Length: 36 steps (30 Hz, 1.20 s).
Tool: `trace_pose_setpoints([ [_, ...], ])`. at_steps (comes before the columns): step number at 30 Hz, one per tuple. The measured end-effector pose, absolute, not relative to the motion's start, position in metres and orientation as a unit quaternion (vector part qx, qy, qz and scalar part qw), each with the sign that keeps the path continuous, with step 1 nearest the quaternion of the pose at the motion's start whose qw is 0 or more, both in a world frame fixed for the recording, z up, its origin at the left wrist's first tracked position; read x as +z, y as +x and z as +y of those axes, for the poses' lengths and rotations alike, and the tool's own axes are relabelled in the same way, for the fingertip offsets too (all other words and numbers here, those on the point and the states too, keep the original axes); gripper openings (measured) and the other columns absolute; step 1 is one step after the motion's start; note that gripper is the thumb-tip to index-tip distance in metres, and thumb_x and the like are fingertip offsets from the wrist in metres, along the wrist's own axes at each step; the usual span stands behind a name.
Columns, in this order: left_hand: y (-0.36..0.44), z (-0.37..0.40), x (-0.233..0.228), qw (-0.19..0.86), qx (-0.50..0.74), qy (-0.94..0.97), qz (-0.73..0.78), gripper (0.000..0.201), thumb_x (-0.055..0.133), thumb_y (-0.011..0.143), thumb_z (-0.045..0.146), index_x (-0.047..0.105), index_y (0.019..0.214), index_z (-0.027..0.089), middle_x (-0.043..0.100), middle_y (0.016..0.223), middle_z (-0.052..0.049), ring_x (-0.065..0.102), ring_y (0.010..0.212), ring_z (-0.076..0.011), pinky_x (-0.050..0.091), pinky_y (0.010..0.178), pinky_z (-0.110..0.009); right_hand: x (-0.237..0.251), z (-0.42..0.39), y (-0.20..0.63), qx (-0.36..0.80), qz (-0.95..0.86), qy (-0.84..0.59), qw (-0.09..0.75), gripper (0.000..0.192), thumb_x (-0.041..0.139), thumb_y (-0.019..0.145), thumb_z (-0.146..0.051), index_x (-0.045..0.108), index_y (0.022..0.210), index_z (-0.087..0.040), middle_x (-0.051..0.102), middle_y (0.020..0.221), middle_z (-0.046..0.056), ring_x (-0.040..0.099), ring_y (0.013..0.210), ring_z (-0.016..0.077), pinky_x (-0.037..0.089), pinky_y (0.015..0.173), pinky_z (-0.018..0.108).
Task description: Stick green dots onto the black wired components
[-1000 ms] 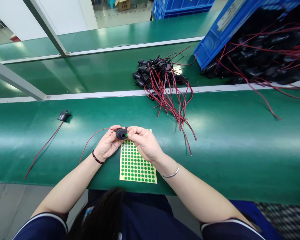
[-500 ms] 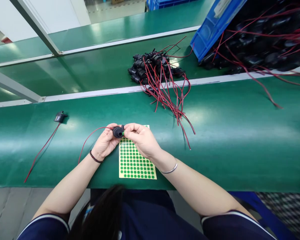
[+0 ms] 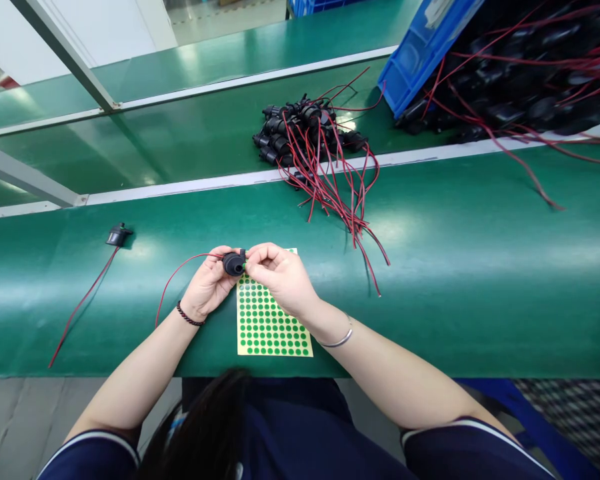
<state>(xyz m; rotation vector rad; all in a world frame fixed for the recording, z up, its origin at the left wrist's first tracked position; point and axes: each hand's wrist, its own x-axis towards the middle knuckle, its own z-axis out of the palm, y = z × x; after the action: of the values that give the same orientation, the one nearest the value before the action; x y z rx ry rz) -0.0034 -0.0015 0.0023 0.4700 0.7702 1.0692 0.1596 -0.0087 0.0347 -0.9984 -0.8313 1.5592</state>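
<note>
My left hand (image 3: 211, 283) grips a small black pump (image 3: 233, 265) with a round ribbed end and a short spout. Its red wire (image 3: 173, 275) curves out to the left and down past my wrist. My right hand (image 3: 283, 277) pinches a small green round sticker (image 3: 245, 265) against the pump's side by the spout. Under both hands lies a pale yellow sheet (image 3: 275, 352) bearing rows of green dot stickers; my right hand covers its upper right part.
One more black pump (image 3: 117, 235) with a red wire lies at the left. Several wired pumps (image 3: 300, 133) are heaped on the raised ledge beyond. A blue crate (image 3: 415, 60) tips over at the upper right, with many pumps (image 3: 525, 73) beside it. Metal posts (image 3: 70, 57) stand at the left.
Both hands stay almost in place, with the pump and the green sticker held together. The whole view has shifted very slightly.
</note>
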Motion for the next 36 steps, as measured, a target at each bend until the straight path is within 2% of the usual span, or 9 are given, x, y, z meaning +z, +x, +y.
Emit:
trace_pose_setpoints([
  [8,-0.0056,-0.0026,0.0037,0.760,0.487,0.233,0.363,0.040,0.091,0.062,0.024,0.066,0.093,0.023,0.073,0.105,0.000,0.069,0.094,-0.0120,0.056,0.080,-0.018,0.0375,-0.0115,0.1587,0.630,-0.382,-0.414,0.535,0.012,0.073,0.062,-0.022,0.061,0.064,-0.021,0.063,0.084,0.001,0.061,0.076,0.0145,0.052,0.073,0.032],
  [14,-0.0055,-0.0018,0.0036,0.761,0.487,0.227,0.364,0.039,0.091,0.063,0.022,0.066,0.093,0.022,0.074,0.101,0.001,0.069,0.091,-0.0108,0.056,0.078,-0.017,0.0347,-0.0126,0.1576,0.653,-0.358,-0.416,0.521,0.020,0.074,0.063,-0.023,0.059,0.076,-0.022,0.063,0.077,-0.001,0.058,0.068,0.0121,0.050,0.067,0.030],
  [26,-0.0054,-0.0030,0.0035,0.767,0.483,0.223,0.359,0.039,0.090,0.063,0.018,0.065,0.093,0.023,0.074,0.100,0.003,0.071,0.093,-0.0100,0.056,0.085,-0.018,0.0365,-0.0131,0.1579,0.657,-0.364,-0.414,0.514,0.026,0.074,0.064,-0.021,0.059,0.085,-0.022,0.065,0.081,-0.001,0.060,0.072,0.0125,0.052,0.071,0.031],
  [32,-0.0055,-0.0028,0.0043,0.768,0.476,0.226,0.364,0.040,0.091,0.062,0.019,0.065,0.092,0.023,0.074,0.099,0.003,0.071,0.089,-0.0096,0.056,0.082,-0.017,0.0361,-0.0140,0.1579,0.661,-0.368,-0.408,0.511,0.025,0.075,0.065,-0.021,0.062,0.086,-0.022,0.067,0.083,0.000,0.060,0.073,0.0124,0.053,0.073,0.032],
  [36,-0.0073,-0.0028,0.0085,0.763,0.480,0.234,0.365,0.039,0.092,0.060,0.022,0.066,0.089,0.022,0.075,0.098,0.001,0.071,0.088,-0.0106,0.057,0.076,-0.016,0.0358,-0.0131,0.1588,0.679,-0.342,-0.392,0.518,0.041,0.078,0.063,-0.019,0.061,0.099,-0.023,0.069,0.083,-0.001,0.063,0.073,0.0123,0.055,0.076,0.031],
])
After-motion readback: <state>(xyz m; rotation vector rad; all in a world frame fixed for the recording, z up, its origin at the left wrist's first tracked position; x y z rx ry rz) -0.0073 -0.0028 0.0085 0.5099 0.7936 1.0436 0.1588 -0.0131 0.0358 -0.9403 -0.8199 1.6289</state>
